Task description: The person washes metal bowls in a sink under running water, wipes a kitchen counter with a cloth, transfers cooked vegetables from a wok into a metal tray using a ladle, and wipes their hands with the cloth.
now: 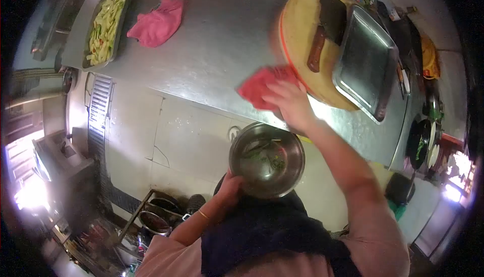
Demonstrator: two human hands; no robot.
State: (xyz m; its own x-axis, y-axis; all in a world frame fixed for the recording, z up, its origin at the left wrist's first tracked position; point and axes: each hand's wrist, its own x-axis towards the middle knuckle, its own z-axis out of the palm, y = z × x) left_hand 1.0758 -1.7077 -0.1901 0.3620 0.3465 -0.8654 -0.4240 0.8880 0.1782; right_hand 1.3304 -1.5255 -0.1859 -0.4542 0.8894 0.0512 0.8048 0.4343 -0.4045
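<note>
One big brushed stainless steel table (217, 50) takes up most of the view, running diagonally across it. Next biggest is a thick, round, pale wooden chopping board with an orange-red band around its side (301, 37), sitting toward the right. A shallow rectangular silver metal tray (367, 57) is right on it, partly overhanging the board's edge. Way over at the left end there's another rectangular metal tray (121, 30), this one full of sliced pale-green vegetables (105, 32) with some red bits mixed in.

Then the deep round stainless steel bowl (252, 183), off the table and just beside its near edge. The left hand (231, 185) has it by the side, fingers clamped on it, though the bowl hides most of them. A dark-bladed cleaver with a brown wooden handle (331, 19) lies flat on the board, near the silver tray. Crumpled pink cloth (159, 23) near the vegetables, and a red cloth (254, 89) by the board, under the right hand (290, 99). Those fingers stretch over it; too blurry to tell if they're pinching it. Smallest: green scraps (275, 162) inside the bowl.
</note>
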